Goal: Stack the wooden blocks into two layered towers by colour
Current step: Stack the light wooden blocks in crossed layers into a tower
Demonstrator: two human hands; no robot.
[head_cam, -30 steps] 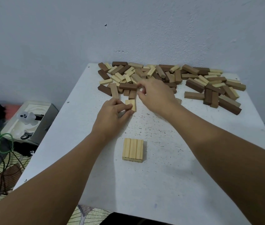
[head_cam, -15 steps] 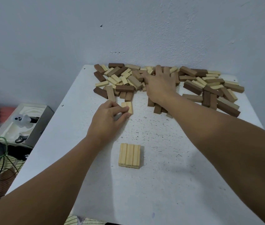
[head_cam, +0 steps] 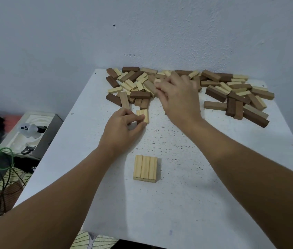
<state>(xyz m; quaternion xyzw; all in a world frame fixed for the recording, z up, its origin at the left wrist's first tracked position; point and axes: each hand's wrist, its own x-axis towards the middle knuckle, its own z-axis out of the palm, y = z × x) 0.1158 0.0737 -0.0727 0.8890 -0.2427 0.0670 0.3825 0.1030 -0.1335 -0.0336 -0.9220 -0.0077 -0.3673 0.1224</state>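
Pale blocks (head_cam: 143, 116) being gathered for the second layer, left hand (head_cam: 122, 128) pinching a pair; right hand (head_cam: 178, 97) digging in the pile (head_cam: 214, 90), grip blurred, needing a third beside the started stack (head_cam: 145, 168).

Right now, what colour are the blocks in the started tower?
Pale yellowish wood, all of the started tower; clearest in the head view.

Setting: a home room, lived-in rather than commercial. Evidence: plain painted wall (head_cam: 70, 42), rough and scuffed; small white table (head_cam: 178, 203) with speckled top, pushed against that wall; scattered toy wooden blocks (head_cam: 214, 87); floor clutter at left, namely a grey tray (head_cam: 39, 126) holding a white ghost figurine (head_cam: 28, 129), loose green cable (head_cam: 2, 157), patterned floor mat (head_cam: 14, 177).
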